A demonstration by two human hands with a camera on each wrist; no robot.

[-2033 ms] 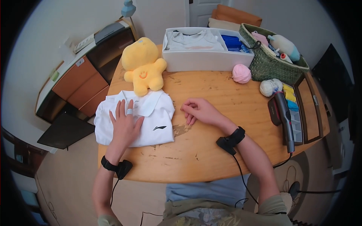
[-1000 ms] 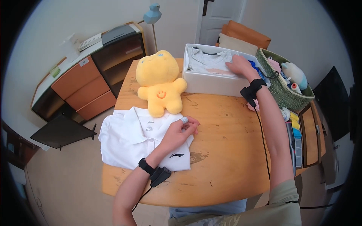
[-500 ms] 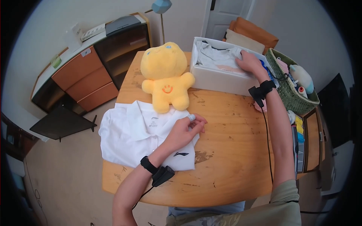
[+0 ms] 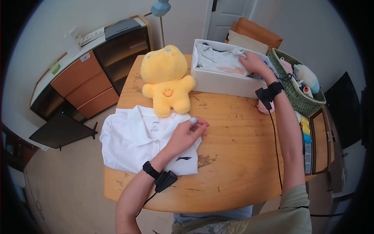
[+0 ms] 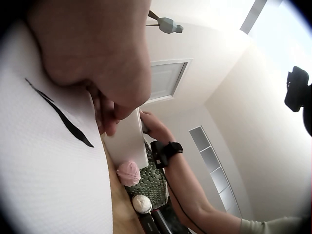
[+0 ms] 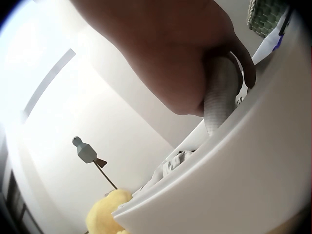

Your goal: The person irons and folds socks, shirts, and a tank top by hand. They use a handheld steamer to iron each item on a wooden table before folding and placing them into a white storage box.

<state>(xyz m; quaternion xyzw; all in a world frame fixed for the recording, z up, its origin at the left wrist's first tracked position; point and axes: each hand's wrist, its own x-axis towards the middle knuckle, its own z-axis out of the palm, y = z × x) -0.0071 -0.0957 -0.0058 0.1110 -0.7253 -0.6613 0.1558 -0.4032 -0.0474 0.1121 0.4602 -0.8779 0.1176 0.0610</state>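
Grip: right hand pinches a fold of grey shirt, thumb and fingers closed on it; shirt lies inside white box, at its rim; left hand loosely curled, resting on white shirt, nothing seen in it; yellow plush at the collar, pink yarn ball by the box, woven basket beyond, all on tabletop; step looks like picking up the grey shirt; next move probably calls for a firm pinch, lift clear of rim.
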